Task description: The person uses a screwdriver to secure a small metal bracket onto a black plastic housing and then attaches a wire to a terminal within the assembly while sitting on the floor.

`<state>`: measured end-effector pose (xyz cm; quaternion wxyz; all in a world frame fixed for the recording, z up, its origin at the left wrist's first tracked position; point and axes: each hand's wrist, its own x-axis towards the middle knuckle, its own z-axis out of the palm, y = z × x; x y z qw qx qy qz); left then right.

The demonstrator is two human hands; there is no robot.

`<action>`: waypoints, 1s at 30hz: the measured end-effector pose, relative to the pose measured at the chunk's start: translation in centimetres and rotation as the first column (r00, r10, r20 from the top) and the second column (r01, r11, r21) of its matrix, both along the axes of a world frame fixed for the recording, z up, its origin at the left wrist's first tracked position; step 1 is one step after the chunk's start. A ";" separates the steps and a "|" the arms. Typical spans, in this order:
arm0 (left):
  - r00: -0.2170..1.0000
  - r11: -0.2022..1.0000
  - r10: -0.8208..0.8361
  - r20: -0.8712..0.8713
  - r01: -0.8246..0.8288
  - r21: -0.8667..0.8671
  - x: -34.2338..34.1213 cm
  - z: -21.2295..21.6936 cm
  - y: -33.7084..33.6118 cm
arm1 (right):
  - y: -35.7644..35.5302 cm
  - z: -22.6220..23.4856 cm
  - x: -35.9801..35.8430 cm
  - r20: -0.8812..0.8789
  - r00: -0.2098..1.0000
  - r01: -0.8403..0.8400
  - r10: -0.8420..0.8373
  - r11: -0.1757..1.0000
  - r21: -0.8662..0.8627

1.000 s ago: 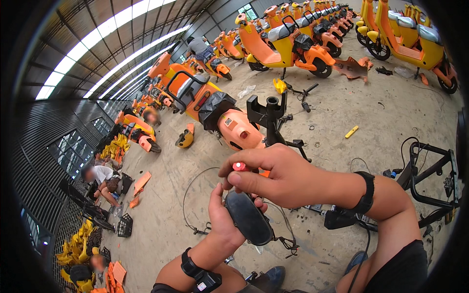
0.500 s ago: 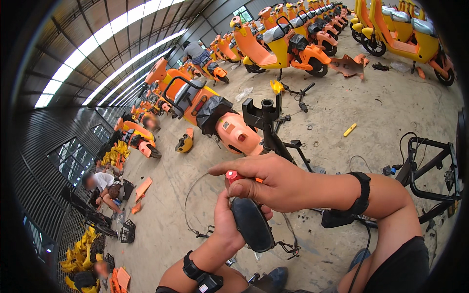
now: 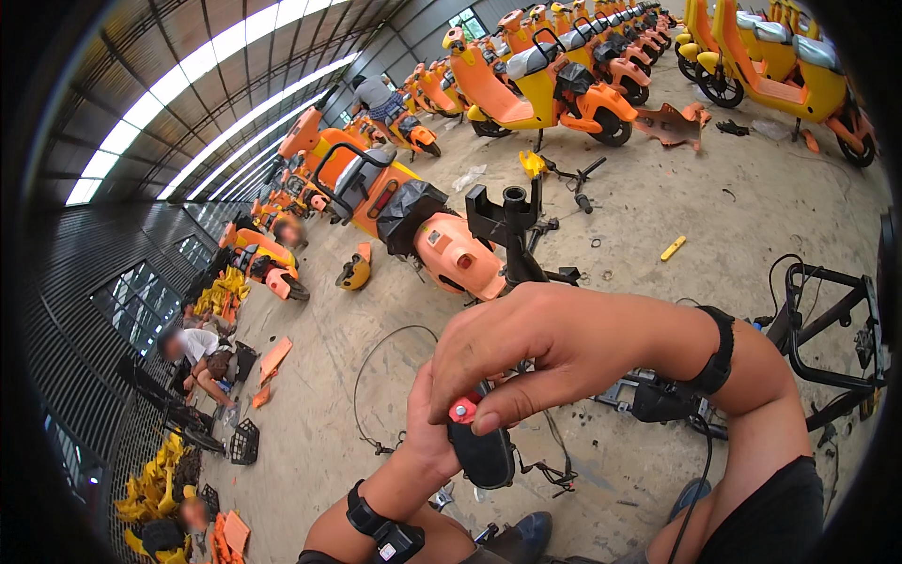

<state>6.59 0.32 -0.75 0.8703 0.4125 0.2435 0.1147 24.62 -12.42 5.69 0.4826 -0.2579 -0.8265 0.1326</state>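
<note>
Moved nearer: right hand (image 3: 526, 350), pinching the red handle (image 3: 461, 411) now over the far end of the black case (image 3: 483, 458) that the left hand (image 3: 430, 430) grips, so work centres there, contact unclear.

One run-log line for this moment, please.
left hand: holds dark oval part | right hand: pinches small red piece over it | touching: unclear | ahead: orange-and-yellow scooter | floor: yellow object

Right hand (image 3: 522, 350) arched over left hand (image 3: 430, 430), right elbow (image 3: 769, 399) bent
</note>
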 end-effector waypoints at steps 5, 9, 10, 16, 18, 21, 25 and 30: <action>0.998 0.998 -0.039 -0.049 0.042 0.052 0.1 0.0 0.0 | 0.1 -0.5 0.1 -0.116 0.983 0.142 -0.141 0.990 -0.006; 0.999 0.999 0.019 -0.036 -0.017 0.049 0.3 0.5 0.3 | -0.1 -0.6 0.1 -0.259 0.930 0.200 -0.260 0.950 -0.238; 0.999 0.999 0.021 -0.048 -0.019 0.039 0.3 0.5 0.3 | -0.2 -0.6 0.1 -0.266 0.924 0.200 -0.276 0.939 -0.281; 0.998 0.997 0.064 -0.012 -0.064 0.043 0.7 -0.6 0.2 | 0.8 -1.6 -1.9 -0.223 0.879 0.441 -0.421 0.896 0.046; 0.997 0.993 0.078 0.007 -0.078 0.088 0.9 -0.8 0.1 | 1.1 -1.9 -2.5 -0.253 0.835 0.514 -0.488 0.857 0.044; 0.992 0.992 0.121 -0.025 -0.120 0.027 1.3 -0.2 -0.5 | 1.6 -2.3 -2.6 -0.328 0.762 0.598 -0.559 0.801 0.024; 0.985 0.985 0.168 -0.042 -0.169 -0.026 0.7 -0.8 0.3 | 1.9 -2.4 -3.0 -0.387 0.641 0.690 -0.663 0.718 -0.088; 0.976 0.981 0.191 -0.104 -0.192 0.001 0.7 0.1 -0.2 | 1.7 -2.3 -2.0 -0.310 0.585 0.790 -0.749 0.613 0.011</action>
